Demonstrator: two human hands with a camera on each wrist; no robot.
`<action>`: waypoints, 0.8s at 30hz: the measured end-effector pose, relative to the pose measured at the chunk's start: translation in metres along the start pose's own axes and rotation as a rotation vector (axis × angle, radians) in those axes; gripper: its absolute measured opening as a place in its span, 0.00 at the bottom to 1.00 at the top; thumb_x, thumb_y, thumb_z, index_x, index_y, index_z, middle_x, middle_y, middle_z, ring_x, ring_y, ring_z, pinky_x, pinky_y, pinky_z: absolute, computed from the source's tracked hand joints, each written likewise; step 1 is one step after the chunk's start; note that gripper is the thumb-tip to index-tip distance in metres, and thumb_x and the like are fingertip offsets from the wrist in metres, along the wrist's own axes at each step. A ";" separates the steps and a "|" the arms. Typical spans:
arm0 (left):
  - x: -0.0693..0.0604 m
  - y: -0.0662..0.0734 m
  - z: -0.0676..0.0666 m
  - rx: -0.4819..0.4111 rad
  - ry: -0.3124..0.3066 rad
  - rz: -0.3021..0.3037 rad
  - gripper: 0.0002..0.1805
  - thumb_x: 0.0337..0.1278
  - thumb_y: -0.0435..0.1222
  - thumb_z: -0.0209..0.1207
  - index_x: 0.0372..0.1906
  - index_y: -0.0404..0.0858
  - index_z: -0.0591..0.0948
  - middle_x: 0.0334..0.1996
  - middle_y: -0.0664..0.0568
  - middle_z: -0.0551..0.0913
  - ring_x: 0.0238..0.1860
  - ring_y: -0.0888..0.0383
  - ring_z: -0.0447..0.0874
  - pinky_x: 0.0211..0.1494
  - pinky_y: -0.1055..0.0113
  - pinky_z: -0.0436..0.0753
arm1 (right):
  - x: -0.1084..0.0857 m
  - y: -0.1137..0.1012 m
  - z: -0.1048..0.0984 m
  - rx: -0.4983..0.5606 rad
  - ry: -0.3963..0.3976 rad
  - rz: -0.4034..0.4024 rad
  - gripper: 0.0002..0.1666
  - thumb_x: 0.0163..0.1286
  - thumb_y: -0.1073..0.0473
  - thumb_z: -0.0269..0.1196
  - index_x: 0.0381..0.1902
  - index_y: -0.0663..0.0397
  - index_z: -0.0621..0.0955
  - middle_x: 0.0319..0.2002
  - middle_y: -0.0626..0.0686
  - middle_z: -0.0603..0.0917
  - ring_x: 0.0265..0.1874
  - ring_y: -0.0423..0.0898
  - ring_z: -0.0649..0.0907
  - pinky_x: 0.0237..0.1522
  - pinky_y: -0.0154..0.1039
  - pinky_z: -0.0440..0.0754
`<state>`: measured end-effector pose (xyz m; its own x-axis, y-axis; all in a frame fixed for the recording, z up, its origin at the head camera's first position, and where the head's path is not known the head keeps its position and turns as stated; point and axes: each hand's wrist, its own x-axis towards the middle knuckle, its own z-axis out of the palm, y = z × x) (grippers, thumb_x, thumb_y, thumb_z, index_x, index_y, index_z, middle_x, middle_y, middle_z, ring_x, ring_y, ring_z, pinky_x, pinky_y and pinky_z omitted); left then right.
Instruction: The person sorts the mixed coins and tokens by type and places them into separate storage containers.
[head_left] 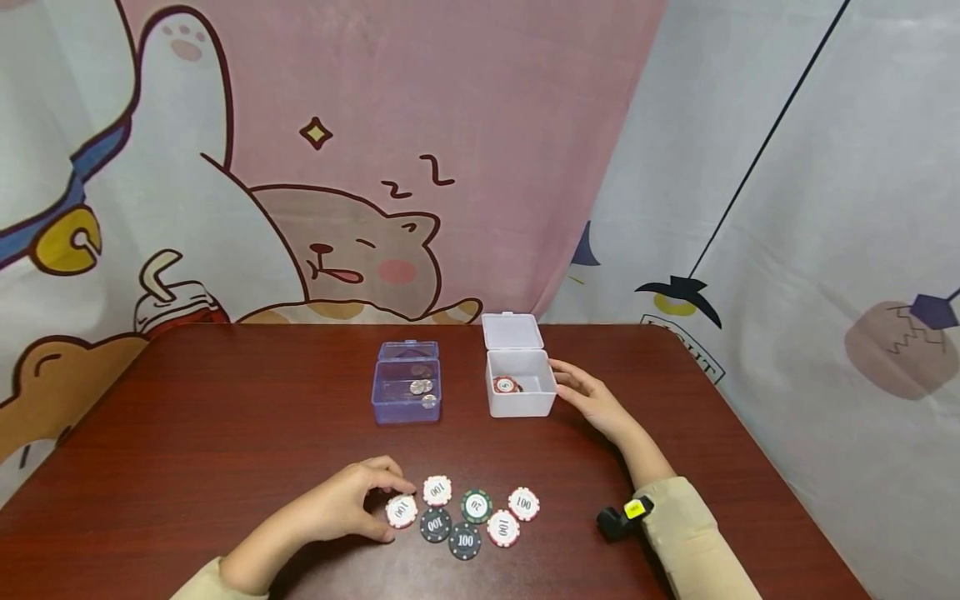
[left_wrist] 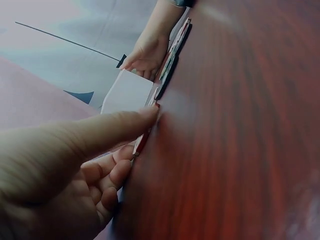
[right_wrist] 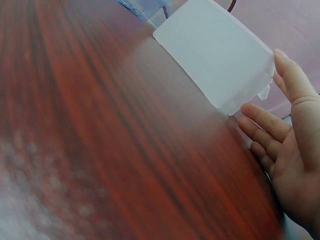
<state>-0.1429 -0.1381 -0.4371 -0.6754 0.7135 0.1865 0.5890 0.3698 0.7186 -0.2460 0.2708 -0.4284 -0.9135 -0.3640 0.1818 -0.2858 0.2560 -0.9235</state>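
Note:
Near the table's front, my left hand [head_left: 348, 500] has thumb and fingers at opposite edges of a white poker chip [head_left: 401, 511] marked 100, pinching it low at the tabletop. The left wrist view shows the chip's red edge [left_wrist: 141, 144] between thumb and fingers. Beside it lie several more chips: white ones [head_left: 437, 490], black ones [head_left: 465, 541] and a green one [head_left: 476, 506] marked 20. My right hand [head_left: 592, 400] touches the right side of an open white box [head_left: 522, 405], its fingers fairly straight. A red-and-white chip [head_left: 506, 384] is inside that box.
Left of the white box stands an open translucent blue box [head_left: 405, 412] with several silver coins [head_left: 422, 387] in it. A black device [head_left: 622, 518] with a yellow label sits at the right sleeve. A printed curtain [head_left: 480, 150] hangs behind the brown table [head_left: 225, 433].

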 end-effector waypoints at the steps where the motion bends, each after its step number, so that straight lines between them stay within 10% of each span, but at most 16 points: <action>1: 0.000 0.000 0.000 0.009 -0.006 -0.008 0.26 0.35 0.37 0.75 0.48 0.41 0.84 0.41 0.60 0.77 0.44 0.62 0.75 0.49 0.64 0.74 | 0.000 0.000 0.000 0.002 0.000 0.000 0.29 0.72 0.67 0.54 0.69 0.63 0.64 0.60 0.71 0.72 0.60 0.64 0.70 0.59 0.61 0.63; 24: 0.004 -0.004 0.006 0.141 0.076 0.022 0.19 0.29 0.37 0.77 0.35 0.45 0.86 0.32 0.65 0.75 0.34 0.67 0.72 0.38 0.70 0.75 | -0.001 0.000 0.000 0.006 0.004 0.007 0.29 0.72 0.67 0.54 0.69 0.63 0.64 0.60 0.71 0.71 0.61 0.64 0.70 0.59 0.62 0.63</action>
<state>-0.1451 -0.1331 -0.4435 -0.6897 0.6776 0.2551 0.6570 0.4377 0.6138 -0.2452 0.2713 -0.4285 -0.9168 -0.3583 0.1765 -0.2775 0.2535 -0.9267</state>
